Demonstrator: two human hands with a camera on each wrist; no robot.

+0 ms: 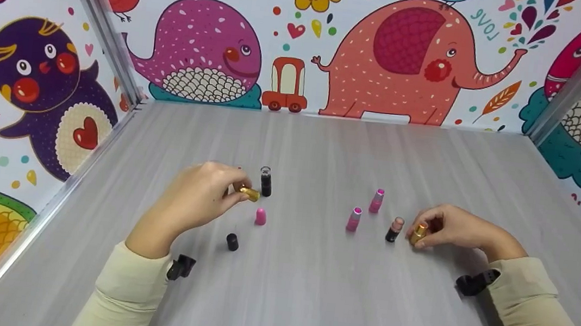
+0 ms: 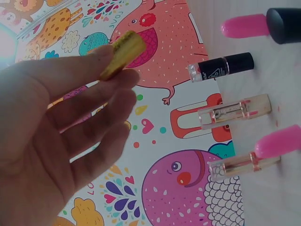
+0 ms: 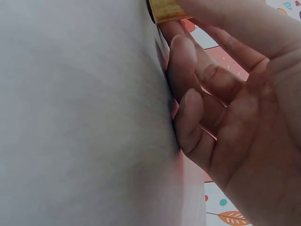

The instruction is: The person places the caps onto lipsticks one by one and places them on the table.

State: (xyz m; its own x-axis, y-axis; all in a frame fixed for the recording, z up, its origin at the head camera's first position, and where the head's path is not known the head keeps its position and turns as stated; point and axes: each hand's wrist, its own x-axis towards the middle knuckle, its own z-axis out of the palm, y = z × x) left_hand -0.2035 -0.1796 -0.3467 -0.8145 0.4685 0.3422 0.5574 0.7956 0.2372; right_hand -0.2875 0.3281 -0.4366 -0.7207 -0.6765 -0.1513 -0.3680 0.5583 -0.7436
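My left hand point(image 1: 201, 199) is raised over the table's left half and pinches a gold lipstick cap point(image 1: 250, 194) between thumb and fingertips; the cap also shows in the left wrist view point(image 2: 123, 55). Over on the right, my right hand point(image 1: 450, 227) grips a gold lipstick point(image 1: 418, 236) that stands upright with its orange-toned tip bare. In the right wrist view only the lipstick's gold case point(image 3: 168, 10) shows at the top edge, and the other fingers rest against the table. Just left of that hand stands an uncapped black lipstick point(image 1: 393, 231) with a nude tip.
Two uncapped pink lipsticks point(image 1: 353, 220) stand mid-right. Near the left hand are a black lipstick tube with a clear end point(image 1: 266, 183), a pink cap point(image 1: 261, 216) and a black cap point(image 1: 232, 241). Clear-ended tubes point(image 2: 256, 109) show in the left wrist view. Cartoon-printed walls point(image 1: 294, 37) bound the table.
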